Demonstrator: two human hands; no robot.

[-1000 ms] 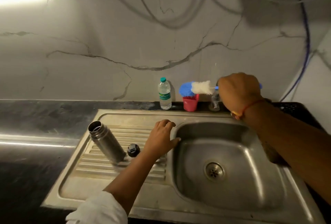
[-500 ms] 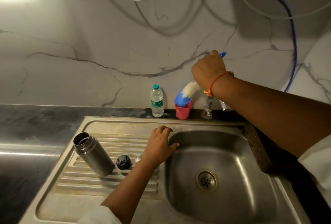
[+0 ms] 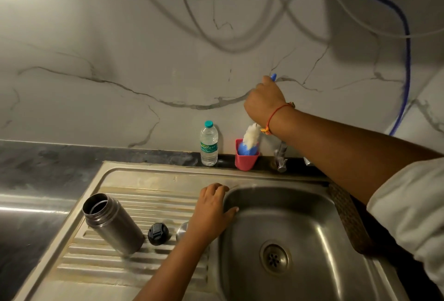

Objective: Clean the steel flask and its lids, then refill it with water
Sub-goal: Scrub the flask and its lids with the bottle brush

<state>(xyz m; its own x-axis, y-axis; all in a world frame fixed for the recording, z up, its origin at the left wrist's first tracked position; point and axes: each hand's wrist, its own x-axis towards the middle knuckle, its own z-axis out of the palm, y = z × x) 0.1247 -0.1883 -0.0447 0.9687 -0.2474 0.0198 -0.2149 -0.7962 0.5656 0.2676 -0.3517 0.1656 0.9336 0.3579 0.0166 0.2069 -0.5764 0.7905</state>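
On drainboard (image 3: 144,180), left of basin (image 3: 324,216): flask (image 3: 113,223) farthest, then cap (image 3: 157,230), lid (image 3: 181,229). Left hand (image 3: 211,211) on basin's left rim. Behind basin, left to right: bottle (image 3: 209,144), cup (image 3: 246,159), tap (image 3: 280,156). Brush (image 3: 251,136) in cup, right hand (image 3: 264,101) above.

The only writing I can make out is on the plastic water bottle (image 3: 209,143) standing at the far edge of the sink, just left of the pink holder (image 3: 246,162). Its green label (image 3: 209,148) carries white cursive lettering that looks like "natur", with the last letters curving out of sight. The smaller print beneath is too fine to read.
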